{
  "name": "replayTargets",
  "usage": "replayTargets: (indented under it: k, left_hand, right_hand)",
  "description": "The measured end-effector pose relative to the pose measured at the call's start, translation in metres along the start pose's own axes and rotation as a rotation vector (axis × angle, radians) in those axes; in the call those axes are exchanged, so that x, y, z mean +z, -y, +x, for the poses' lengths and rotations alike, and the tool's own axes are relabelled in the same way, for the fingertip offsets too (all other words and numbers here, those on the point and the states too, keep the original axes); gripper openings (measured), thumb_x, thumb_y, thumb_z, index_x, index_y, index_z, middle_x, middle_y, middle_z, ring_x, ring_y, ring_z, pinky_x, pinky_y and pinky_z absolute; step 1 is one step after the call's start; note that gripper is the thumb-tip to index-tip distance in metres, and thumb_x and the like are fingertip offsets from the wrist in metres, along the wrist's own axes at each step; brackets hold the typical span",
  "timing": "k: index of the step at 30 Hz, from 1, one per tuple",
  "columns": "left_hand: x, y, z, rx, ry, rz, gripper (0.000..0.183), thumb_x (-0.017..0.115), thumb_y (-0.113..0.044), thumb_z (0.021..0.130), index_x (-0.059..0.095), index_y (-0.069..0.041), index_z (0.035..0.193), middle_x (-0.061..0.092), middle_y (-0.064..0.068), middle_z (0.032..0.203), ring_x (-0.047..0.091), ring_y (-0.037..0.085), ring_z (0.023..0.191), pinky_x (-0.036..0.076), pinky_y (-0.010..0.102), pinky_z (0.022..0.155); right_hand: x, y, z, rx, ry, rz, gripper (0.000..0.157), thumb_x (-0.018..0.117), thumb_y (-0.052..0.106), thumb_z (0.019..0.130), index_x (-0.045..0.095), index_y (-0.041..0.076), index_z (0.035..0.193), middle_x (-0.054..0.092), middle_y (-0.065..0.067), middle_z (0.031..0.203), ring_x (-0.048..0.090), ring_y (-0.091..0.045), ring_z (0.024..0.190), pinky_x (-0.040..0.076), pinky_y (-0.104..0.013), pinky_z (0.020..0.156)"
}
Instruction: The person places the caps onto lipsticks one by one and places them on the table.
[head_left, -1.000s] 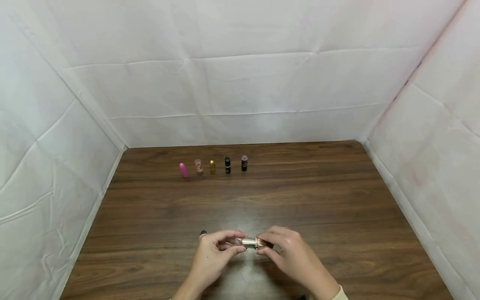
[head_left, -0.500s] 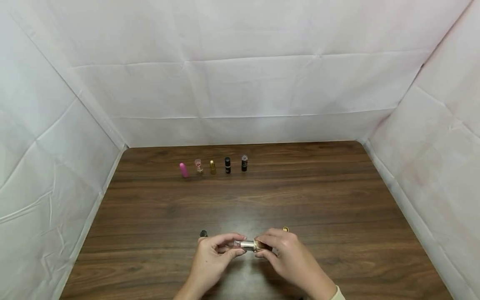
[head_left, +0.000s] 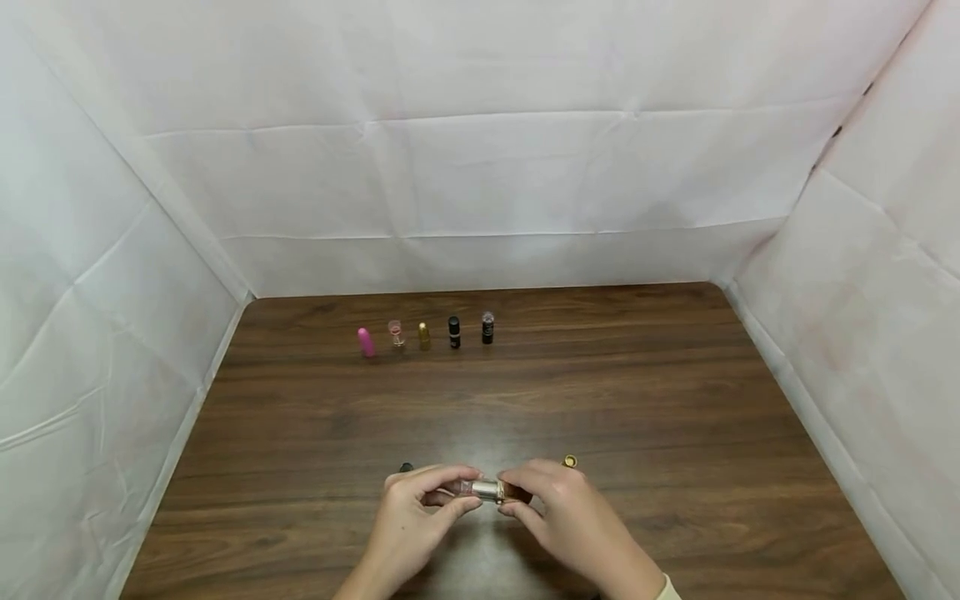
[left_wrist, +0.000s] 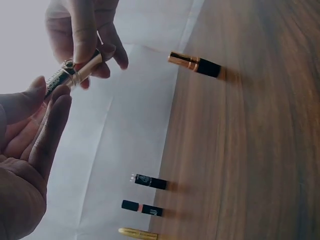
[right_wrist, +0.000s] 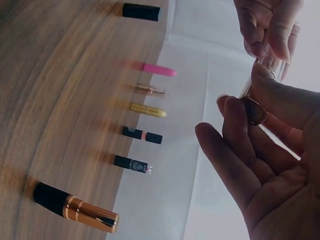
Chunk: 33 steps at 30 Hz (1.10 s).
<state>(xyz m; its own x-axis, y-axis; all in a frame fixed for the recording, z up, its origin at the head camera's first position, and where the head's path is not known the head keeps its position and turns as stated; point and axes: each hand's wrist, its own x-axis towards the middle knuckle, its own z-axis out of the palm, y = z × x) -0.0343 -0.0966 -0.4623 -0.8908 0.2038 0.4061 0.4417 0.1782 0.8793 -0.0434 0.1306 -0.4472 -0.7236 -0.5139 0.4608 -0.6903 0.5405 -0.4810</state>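
Note:
Both hands hold one lipstick tube (head_left: 486, 490) lying sideways between them over the front middle of the table. My left hand (head_left: 416, 512) pinches its clear end between thumb and fingers. At the other end, my right hand (head_left: 558, 508) grips the gold-toned part, its base showing in the right wrist view as a round dark end (right_wrist: 253, 111) ringed with gold. Dark lettering shows along the tube in the left wrist view. Just past the right hand stands a black-and-gold tube (left_wrist: 195, 64). A black tube (right_wrist: 141, 12) stands beyond the left hand, which mostly covers it in the head view.
Along the back of the wooden table (head_left: 637, 400) stands a row: a pink tube (head_left: 365, 342), a clear-topped one (head_left: 396, 333), a gold one (head_left: 423, 336), a black one (head_left: 454, 332) and a black one with a clear top (head_left: 487, 327). White cloth walls (head_left: 495, 175) enclose three sides.
Both hands have shifted slightly left with the lipstick still between them. More of the gold top behind the right hand now shows.

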Motion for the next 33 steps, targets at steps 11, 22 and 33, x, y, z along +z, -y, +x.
replayTargets:
  k: [11,22,33]
  left_hand:
    - [0.001,0.002,-0.003,-0.036,0.017,-0.013,0.022,0.087,0.0,0.086,0.081,-0.004,0.106,0.08,0.007,0.1,0.074,0.011,0.083,0.066,0.029,0.067]
    - [0.004,0.007,-0.005,0.086,0.016,0.025,0.032,0.086,0.007,0.084,0.078,-0.002,0.114,0.08,0.01,0.104,0.077,0.014,0.084,0.065,0.026,0.069]
    - [-0.026,0.017,-0.008,0.148,-0.152,0.181,0.038,0.089,0.009,0.078,0.08,-0.008,0.111,0.079,0.002,0.099,0.074,0.012,0.08,0.064,0.022,0.068]
  right_hand:
    - [0.003,-0.001,-0.002,0.074,0.069,-0.014,0.027,0.093,0.011,0.082,0.08,0.011,0.106,0.078,0.005,0.1,0.069,-0.003,0.088,0.062,-0.023,0.077]
    - [0.014,0.003,0.007,-0.061,-0.035,-0.166,0.024,0.094,0.026,0.083,0.08,0.019,0.101,0.073,0.013,0.097,0.062,-0.004,0.089,0.056,-0.024,0.077]
    - [-0.027,-0.018,0.044,-0.05,0.042,-0.103,0.024,0.092,0.01,0.081,0.075,0.013,0.098,0.073,0.007,0.09,0.063,-0.005,0.081,0.058,-0.019,0.07]
